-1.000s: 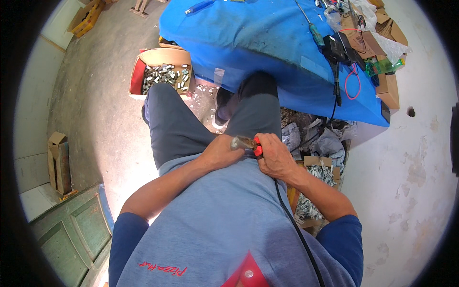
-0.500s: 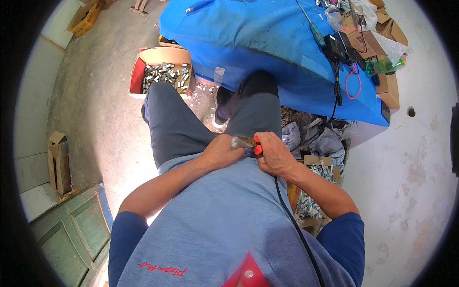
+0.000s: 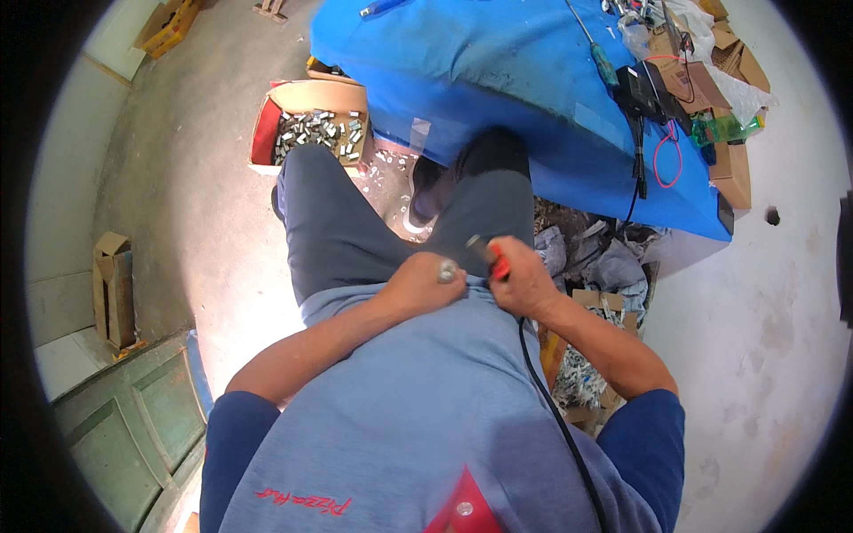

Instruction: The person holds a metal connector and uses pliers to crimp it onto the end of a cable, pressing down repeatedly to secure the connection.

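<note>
- An open cardboard box (image 3: 313, 124) with a red flap sits on the floor, full of small metal pieces.
- Brown cartons (image 3: 702, 75) crowd the table's far right end.
- A tall brown carton (image 3: 114, 289) stands by the left wall.

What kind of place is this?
Probably a small workshop: a blue-covered table with a screwdriver and wires, a box of metal parts on the concrete floor, scrap beside the seated person.

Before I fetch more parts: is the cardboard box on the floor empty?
Not empty. The open cardboard box shows a heap of small metal pieces inside.
</note>
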A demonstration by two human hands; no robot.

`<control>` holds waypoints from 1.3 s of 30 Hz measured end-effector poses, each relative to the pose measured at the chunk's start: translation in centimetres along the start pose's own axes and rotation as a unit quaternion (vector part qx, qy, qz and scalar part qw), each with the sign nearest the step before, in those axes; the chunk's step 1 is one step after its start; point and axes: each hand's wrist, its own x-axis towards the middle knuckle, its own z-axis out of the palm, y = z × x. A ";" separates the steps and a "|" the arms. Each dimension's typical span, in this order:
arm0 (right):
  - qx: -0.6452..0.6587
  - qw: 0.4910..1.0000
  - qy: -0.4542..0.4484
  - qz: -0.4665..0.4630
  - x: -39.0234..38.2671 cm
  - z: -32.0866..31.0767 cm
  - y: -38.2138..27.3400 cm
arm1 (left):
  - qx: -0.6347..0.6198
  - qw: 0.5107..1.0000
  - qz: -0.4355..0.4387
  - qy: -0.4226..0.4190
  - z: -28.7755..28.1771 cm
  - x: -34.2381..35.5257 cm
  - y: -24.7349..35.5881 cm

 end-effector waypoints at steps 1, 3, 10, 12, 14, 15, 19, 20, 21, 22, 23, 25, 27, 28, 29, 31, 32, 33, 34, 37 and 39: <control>0.030 0.999 0.039 0.024 0.0 -0.3 -0.2 | -0.015 1.000 -0.008 0.023 0.1 -0.3 -0.2; 0.020 0.999 0.020 0.032 -0.2 -1.4 -0.8 | 0.005 0.999 0.020 0.028 0.0 0.2 -0.5; -0.005 0.979 -0.087 0.185 -2.4 -2.4 -3.8 | -0.030 0.998 -0.019 0.059 0.6 1.0 -0.4; 0.021 0.983 -0.080 0.164 -2.7 -1.6 -3.3 | -0.018 0.998 0.000 0.057 0.5 1.1 -0.3; 0.004 0.982 -0.100 0.162 -2.5 -1.7 -4.2 | -0.011 0.998 0.005 0.060 0.4 1.1 -0.4; -0.002 0.986 -0.091 0.143 -2.6 -1.5 -4.1 | -0.010 0.998 0.002 0.061 0.4 1.1 -0.4; -0.028 0.995 -0.047 0.083 -2.7 -1.0 -3.3 | 0.009 0.997 0.006 0.075 0.3 1.2 -0.1; -0.032 0.994 -0.058 0.091 -2.6 -1.1 -3.5 | 0.006 0.997 0.014 0.073 0.3 1.2 -0.2; -0.036 0.992 -0.069 0.100 -2.3 -1.2 -3.8 | 0.004 0.997 0.022 0.070 0.4 1.2 -0.4; -0.040 0.990 -0.080 0.109 -2.2 -1.3 -4.0 | 0.001 0.997 0.031 0.068 0.4 1.2 -0.4; -0.042 0.993 -0.063 0.093 -2.2 -1.1 -4.0 | 0.005 0.998 0.019 0.062 0.3 1.2 -0.3; -0.046 0.997 -0.026 0.061 -2.3 -0.7 -3.9 | 0.014 0.999 -0.003 0.050 0.0 1.2 0.1; -0.044 0.997 -0.032 0.061 -2.0 -0.7 -4.1 | 0.020 0.998 0.012 0.050 0.2 1.2 -0.1; -0.043 0.997 -0.035 0.061 -1.9 -0.7 -4.2 | 0.024 0.998 0.019 0.050 0.3 1.2 -0.2; -0.045 0.996 -0.038 0.063 -1.8 -0.7 -4.2 | 0.023 0.999 0.018 0.041 0.1 1.2 -0.1; -0.047 0.996 -0.045 0.065 -1.7 -0.6 -4.2 | 0.022 0.999 0.013 0.022 -0.1 1.2 0.1; -0.049 0.995 -0.048 0.068 -1.6 -0.6 -4.3 | 0.022 0.999 0.014 0.021 -0.1 1.2 0.1; -0.052 0.995 -0.050 0.071 -1.5 -0.6 -4.3 | 0.022 0.999 0.014 0.020 -0.1 1.1 0.1; -0.055 0.994 -0.053 0.075 -1.5 -0.6 -4.3 | 0.022 0.999 0.015 0.019 -0.1 1.1 0.1; -0.055 0.996 -0.039 0.056 -1.5 -0.5 -4.2 | 0.021 0.999 0.013 0.020 0.1 1.2 -0.2; -0.058 0.997 -0.026 0.041 -1.4 -0.3 -4.0 | 0.031 0.999 0.020 0.024 0.3 1.2 -0.3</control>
